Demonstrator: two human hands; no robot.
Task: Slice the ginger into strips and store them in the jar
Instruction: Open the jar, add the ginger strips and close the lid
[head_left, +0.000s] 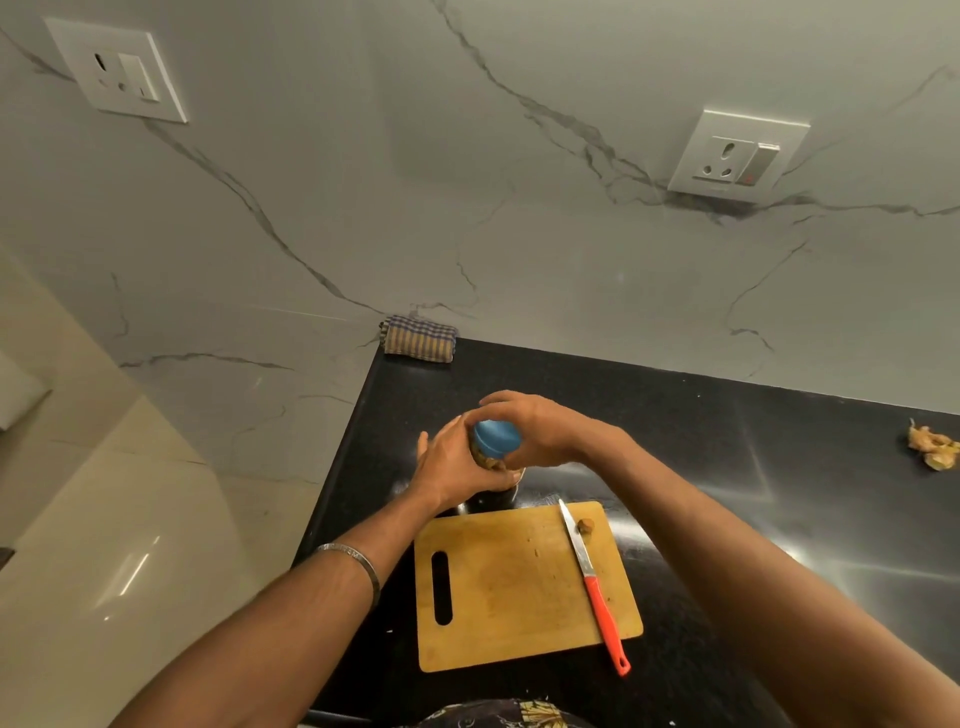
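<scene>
A small glass jar (488, 460) with ginger strips inside stands on the black counter just behind the wooden cutting board (519, 587). Its blue lid (497, 437) is on top. My left hand (457, 467) grips the jar's body from the left. My right hand (540, 431) curls over the lid from the right. A red-handled knife (592, 582) lies along the board's right side, blade pointing away. A small ginger end piece (586, 527) sits by the blade's tip. More ginger root (932, 449) lies at the far right of the counter.
A folded checked cloth (420, 340) lies at the counter's back left corner against the marble wall. Two wall sockets (737, 156) (119, 70) are above. The black counter (727, 467) ends on the left, where a pale floor drops away.
</scene>
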